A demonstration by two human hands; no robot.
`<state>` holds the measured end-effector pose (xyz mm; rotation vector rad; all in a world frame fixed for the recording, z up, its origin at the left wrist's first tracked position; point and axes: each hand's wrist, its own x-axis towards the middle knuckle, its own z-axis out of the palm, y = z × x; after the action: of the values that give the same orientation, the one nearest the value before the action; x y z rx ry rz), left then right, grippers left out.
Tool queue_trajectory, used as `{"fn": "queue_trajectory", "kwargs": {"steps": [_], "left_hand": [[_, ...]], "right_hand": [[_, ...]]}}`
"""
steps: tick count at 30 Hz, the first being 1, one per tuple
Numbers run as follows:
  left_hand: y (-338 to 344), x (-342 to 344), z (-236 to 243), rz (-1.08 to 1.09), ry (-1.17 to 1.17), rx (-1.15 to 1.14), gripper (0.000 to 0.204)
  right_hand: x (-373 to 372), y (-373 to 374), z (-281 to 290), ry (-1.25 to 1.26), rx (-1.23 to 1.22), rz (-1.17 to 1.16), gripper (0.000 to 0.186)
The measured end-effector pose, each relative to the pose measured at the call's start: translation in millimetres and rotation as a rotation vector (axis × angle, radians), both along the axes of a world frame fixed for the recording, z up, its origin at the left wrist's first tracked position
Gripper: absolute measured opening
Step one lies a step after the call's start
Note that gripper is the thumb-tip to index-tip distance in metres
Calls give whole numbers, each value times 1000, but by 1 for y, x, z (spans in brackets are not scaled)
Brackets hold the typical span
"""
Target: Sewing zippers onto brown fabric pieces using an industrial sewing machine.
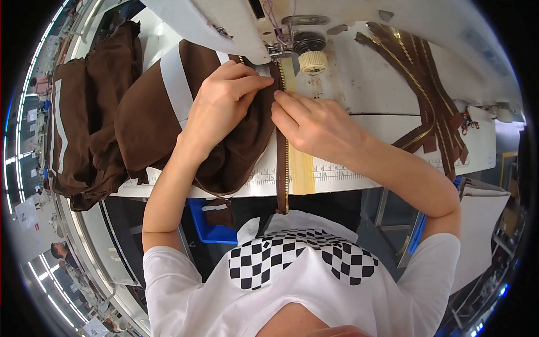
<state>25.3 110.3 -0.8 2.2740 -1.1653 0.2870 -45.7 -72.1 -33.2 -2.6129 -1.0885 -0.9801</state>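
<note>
From my distant station I am looking down on a sewing table (365,132), where two bare hands are working below the head of a white sewing machine (238,25). The left hand (220,106) is lying over a brown fabric piece (143,126) crossed by a white band; its index finger and thumb are pressing toward each other, the index tip pointing at the fabric's right edge, but I am not managing to tell whether cloth is caught between them. The right hand (314,123) is facing it from the other side, its fingers curling close together, the tips touching the junction of fabric and brown zipper (282,163); their grip is partly hiding itself, so I am leaving open what they are pinching. The zipper is running from beside the machine's foot down past both sets of fingertips, alongside a yellow strip (302,168), and its lower end is hanging over the table's front edge. A printed ruler scale (342,169) is following that edge. More brown fabric (92,123) is lying heaped at the left, several loose zippers (429,95) are lying in a bundle at the right, and a blue bin (210,227) is showing below the table.
</note>
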Motion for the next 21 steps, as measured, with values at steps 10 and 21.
{"fn": "queue_trajectory", "kwargs": {"steps": [10,21], "left_hand": [[-3,-3,-3,-13,-51,41,19],[0,-5,-15,-49,-283,56,26]], "right_hand": [[-1,-1,0,37,-11,-5,14],[-4,-3,9,155,5,-80,18]]}}
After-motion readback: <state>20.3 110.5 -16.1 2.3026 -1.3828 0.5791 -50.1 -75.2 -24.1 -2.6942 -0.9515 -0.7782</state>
